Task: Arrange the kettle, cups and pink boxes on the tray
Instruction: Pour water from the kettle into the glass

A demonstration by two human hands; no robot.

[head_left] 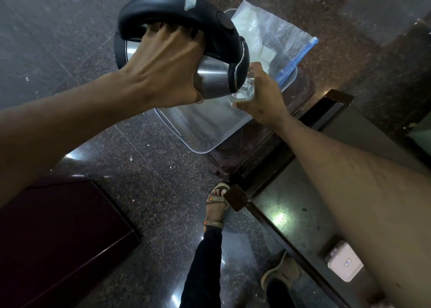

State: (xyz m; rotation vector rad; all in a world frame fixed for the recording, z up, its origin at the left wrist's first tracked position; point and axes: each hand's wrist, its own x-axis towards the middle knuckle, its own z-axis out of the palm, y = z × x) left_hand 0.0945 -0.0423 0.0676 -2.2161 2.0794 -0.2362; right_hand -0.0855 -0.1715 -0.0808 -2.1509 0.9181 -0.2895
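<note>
Kettle tipped against glass, above tray.
Left hand [163, 69] clamped on black handle of steel kettle [210, 79]; right hand [261, 95] wrapped around clear glass cup [245, 90] at kettle's mouth, over clear plastic tray [210, 130].

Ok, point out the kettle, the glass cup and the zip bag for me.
kettle [211, 80]: head view, on its steel body.
glass cup [245, 90]: head view, on its clear wall.
zip bag [279, 34]: head view, on its clear plastic face.
</note>
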